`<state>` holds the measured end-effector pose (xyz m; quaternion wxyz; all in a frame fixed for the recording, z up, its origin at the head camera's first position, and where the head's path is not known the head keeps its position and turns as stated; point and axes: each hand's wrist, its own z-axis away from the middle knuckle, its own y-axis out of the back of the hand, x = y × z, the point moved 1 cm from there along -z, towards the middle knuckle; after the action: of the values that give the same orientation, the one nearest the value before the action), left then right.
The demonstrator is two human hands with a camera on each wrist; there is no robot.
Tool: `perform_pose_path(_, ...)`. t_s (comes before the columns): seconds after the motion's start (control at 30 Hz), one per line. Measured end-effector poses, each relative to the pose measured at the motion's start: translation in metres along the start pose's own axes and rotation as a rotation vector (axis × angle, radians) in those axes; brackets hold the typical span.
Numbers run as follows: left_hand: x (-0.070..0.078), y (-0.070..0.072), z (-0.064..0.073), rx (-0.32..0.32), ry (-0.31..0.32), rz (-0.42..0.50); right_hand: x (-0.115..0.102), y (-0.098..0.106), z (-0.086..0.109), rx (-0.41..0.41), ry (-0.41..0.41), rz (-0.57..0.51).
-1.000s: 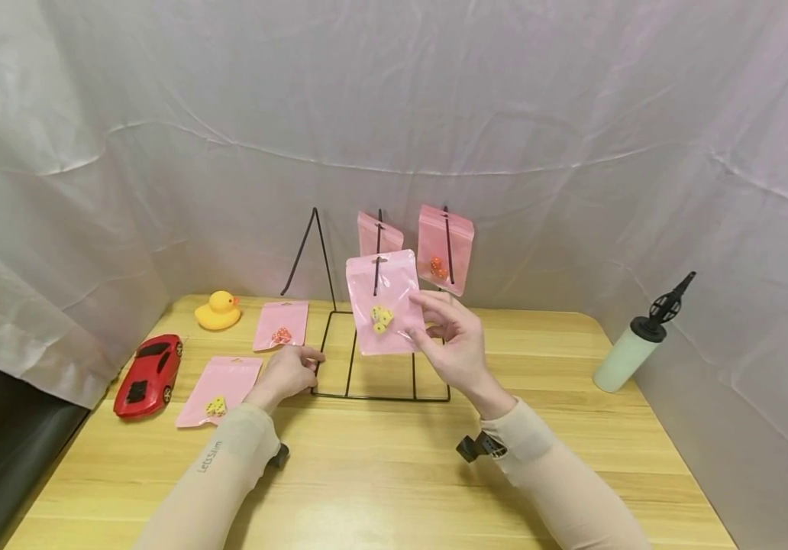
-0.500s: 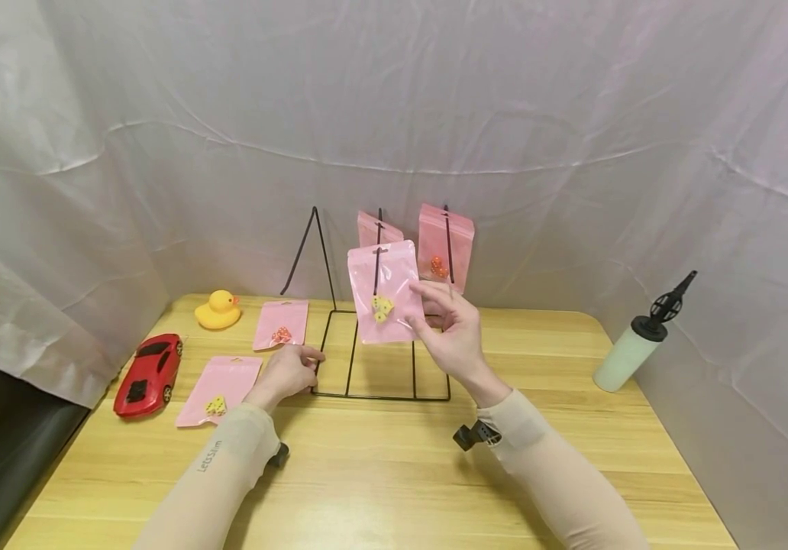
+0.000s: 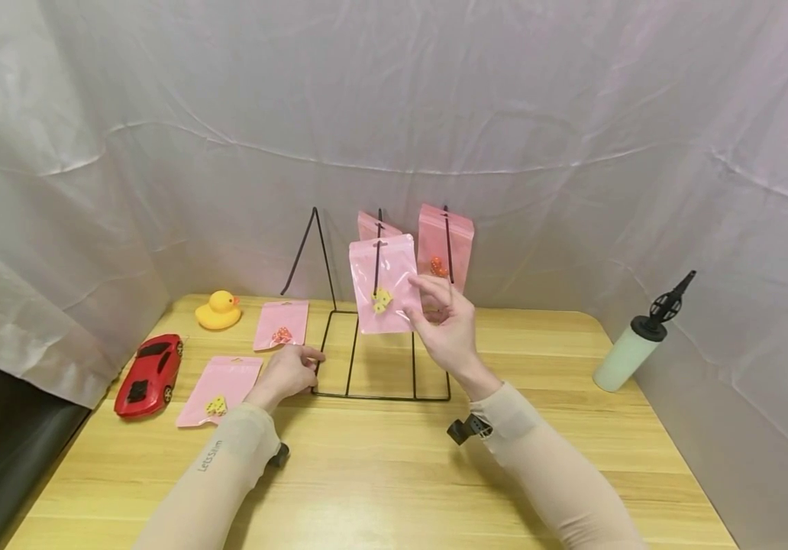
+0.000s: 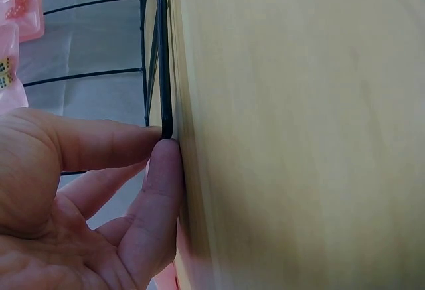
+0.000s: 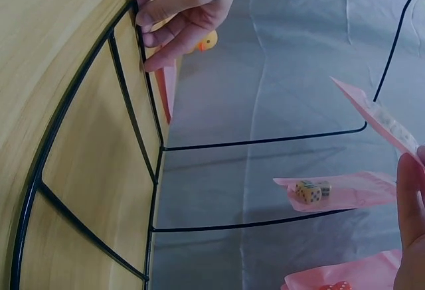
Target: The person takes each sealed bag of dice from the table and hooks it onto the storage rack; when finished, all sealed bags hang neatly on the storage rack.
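Observation:
My right hand (image 3: 447,328) pinches the right edge of a pink zip bag (image 3: 397,263) with yellow dice. The middle hook of the black wire display rack (image 3: 380,397) shows in front of this bag, reaching from its top hole. Behind it hangs another pink bag (image 3: 369,226), mostly hidden; yellowish dice (image 5: 309,192) show in it in the right wrist view. A pink bag with red dice (image 3: 461,241) hangs on the right hook. Down at the rack's base, my left hand (image 3: 287,376) pinches the front left corner between thumb and finger, also seen in the left wrist view.
Two pink bags lie left of the rack, one with red dice (image 3: 284,315), one with yellow dice (image 3: 210,382). A yellow rubber duck (image 3: 217,312) and red toy car (image 3: 150,376) stand farther left. A pale green hand pump (image 3: 624,360) leans at the right.
My right hand has moved up and slightly left, away from me, carrying the bag farther back along the middle hook. The left hand has stayed on the rack's corner.

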<state>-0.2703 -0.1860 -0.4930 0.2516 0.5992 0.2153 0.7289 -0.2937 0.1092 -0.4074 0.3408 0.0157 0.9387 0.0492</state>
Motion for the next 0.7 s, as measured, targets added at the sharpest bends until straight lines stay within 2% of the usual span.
perform_pose_path(0.37, -0.001, -0.001, 0.000, -0.002, -0.003, -0.009, 0.005, -0.006, -0.002, 0.051, -0.030, 0.018)
perform_pose_path(0.7, -0.001, -0.001, -0.001, 0.005, -0.007, -0.013, 0.008, -0.012, -0.009, 0.080, -0.033, 0.102)
